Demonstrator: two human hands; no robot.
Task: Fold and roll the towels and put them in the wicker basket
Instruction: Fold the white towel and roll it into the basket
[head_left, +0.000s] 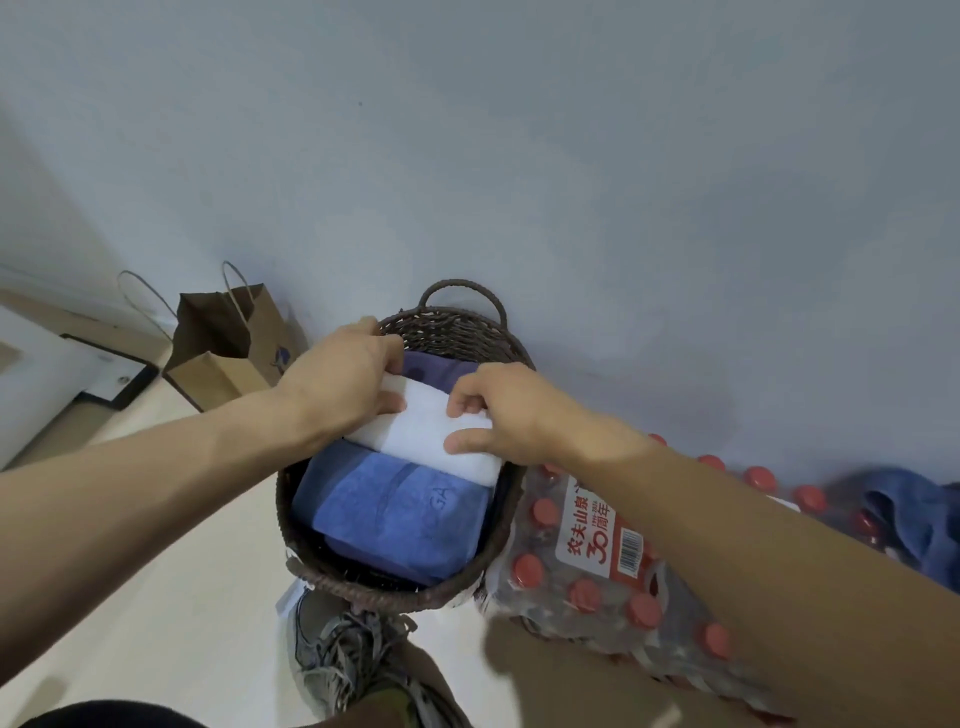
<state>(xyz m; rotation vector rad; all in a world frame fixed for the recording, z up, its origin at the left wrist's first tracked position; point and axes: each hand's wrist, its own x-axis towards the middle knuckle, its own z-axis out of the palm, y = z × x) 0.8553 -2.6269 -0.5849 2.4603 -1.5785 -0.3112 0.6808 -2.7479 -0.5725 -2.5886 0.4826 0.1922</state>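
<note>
A dark brown wicker basket with a loop handle stands on the floor against the wall. Inside it lies a rolled blue towel at the near side and a darker purple-blue towel at the far side. Between them sits a rolled white towel. My left hand grips the white towel's left end, and my right hand holds its right end with the fingers curled over it. Both hands are inside the basket's rim.
A brown paper bag with handles stands left of the basket. A shrink-wrapped pack of red-capped water bottles lies right of it, with a blue cloth beyond. My grey shoe is just below the basket.
</note>
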